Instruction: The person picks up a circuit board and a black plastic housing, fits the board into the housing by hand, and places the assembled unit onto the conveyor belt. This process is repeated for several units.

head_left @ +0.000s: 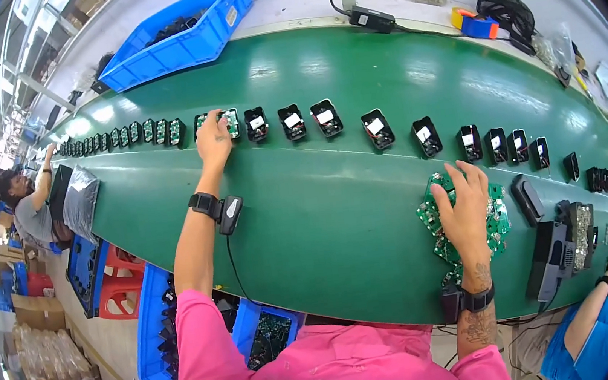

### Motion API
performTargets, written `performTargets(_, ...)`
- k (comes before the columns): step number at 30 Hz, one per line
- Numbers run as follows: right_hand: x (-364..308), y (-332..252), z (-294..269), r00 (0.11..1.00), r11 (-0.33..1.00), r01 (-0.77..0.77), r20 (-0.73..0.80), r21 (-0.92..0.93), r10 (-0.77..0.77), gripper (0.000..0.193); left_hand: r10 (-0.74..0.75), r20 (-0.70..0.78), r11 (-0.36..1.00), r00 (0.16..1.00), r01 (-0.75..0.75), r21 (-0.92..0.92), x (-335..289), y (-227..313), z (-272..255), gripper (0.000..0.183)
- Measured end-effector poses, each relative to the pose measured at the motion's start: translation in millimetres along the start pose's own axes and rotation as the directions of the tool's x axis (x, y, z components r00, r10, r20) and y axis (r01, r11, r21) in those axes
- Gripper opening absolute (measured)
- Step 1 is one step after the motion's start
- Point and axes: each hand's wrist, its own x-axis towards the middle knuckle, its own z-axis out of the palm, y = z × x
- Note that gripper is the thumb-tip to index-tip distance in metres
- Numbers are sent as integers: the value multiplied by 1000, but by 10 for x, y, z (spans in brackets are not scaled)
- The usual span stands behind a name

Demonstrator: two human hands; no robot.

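My left hand (215,142) reaches to the row of black housings, its fingers bent and closed on a green circuit board (233,123) at a housing there. Part of that board is hidden under the fingers. To its right stand several open black housings (293,123), each with a white label and thin wires inside. Over a loose heap of green circuit boards (501,220) hovers my right hand (466,208), its fingers apart and nothing seen between them. Left of my left hand, a line of housings with green boards (160,132) runs away along the bench.
A blue bin (180,49) of dark parts stands at the back. Beside the board heap lie a black handheld device (527,199) and a dark box-shaped unit (549,266). Blue bins (155,322) sit below the front edge. Co-workers sit at both ends.
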Motion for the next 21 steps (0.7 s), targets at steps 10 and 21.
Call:
performTargets(10, 40, 93, -152, 994, 996, 58, 94, -71, -51, 51, 446, 373, 822, 814, -537, 189, -222, 845, -335, 68)
performTargets(21, -5, -88, -151, 982, 984, 71, 162, 165, -98, 36, 313, 327, 722, 892, 0, -691, -952, 1352, -341, 62)
